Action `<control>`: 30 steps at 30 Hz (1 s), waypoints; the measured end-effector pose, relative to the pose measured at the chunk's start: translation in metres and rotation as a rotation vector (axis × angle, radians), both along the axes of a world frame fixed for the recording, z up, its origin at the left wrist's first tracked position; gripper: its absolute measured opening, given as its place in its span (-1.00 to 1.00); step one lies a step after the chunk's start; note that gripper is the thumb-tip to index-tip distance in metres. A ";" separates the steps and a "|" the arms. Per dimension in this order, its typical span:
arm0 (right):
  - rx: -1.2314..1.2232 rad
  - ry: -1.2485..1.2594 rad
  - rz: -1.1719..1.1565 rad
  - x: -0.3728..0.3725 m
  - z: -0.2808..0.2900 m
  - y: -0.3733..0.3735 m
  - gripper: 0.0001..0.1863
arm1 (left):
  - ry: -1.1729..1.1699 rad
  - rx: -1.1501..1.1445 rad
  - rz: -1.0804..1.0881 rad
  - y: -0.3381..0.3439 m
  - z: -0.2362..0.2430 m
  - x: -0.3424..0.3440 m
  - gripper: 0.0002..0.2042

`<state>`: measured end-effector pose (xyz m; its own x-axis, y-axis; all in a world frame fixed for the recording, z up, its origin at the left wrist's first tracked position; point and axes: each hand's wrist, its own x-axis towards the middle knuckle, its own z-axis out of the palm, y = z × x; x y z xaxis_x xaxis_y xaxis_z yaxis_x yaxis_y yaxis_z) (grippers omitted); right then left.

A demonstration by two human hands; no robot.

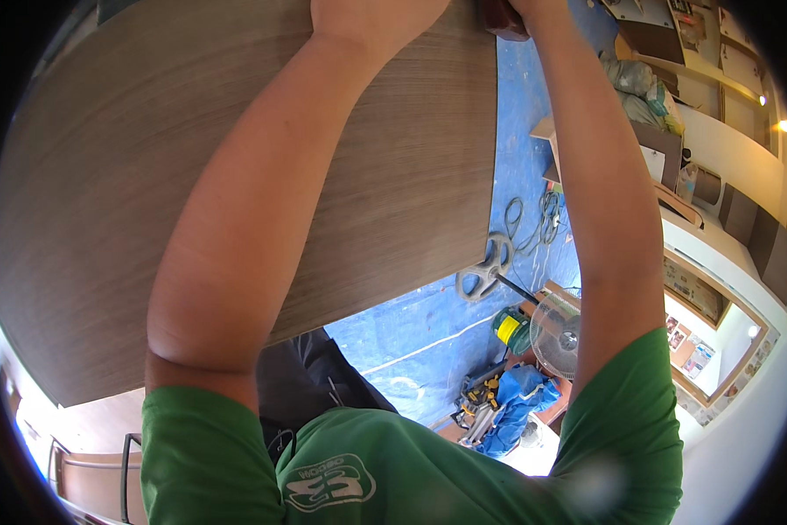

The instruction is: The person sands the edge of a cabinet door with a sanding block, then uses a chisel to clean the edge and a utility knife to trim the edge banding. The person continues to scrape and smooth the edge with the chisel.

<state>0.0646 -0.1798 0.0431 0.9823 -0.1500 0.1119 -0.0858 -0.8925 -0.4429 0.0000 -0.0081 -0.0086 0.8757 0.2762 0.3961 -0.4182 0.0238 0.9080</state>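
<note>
A large brown wood-grain panel (402, 175) fills the left and middle of the view, its right edge running nearly straight up. My left hand (377, 16) rests on or just over its face at the top; the fingers are cut off by the upper edge. At the top right, my right hand (538, 7) is at a dark reddish-brown block (504, 24) by the panel's right edge. The hand appears closed around that block, whose exact kind I cannot make out. Most of the right fingers are also out of view.
Blue sheeting (428, 319) covers the floor. Right of the panel are coiled cables (548, 219), a fan's round base (485, 269) and its caged head (558, 334). Tools (479, 404) lie beside a blue bag (524, 398). A framed mirror (717, 319) and shelves (752, 197) stand far right.
</note>
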 end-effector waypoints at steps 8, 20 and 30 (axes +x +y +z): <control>-0.014 -0.043 0.058 -0.019 -0.008 0.002 -0.55 | 0.167 -0.044 -0.091 0.007 0.007 -0.003 -0.75; 0.021 0.014 -0.064 -0.138 0.004 0.003 -0.51 | 0.180 -0.022 -0.094 0.001 0.004 0.002 -0.72; 0.012 0.127 -0.184 -0.281 -0.009 -0.015 -0.47 | 0.063 0.048 -0.056 0.005 -0.011 0.014 -0.71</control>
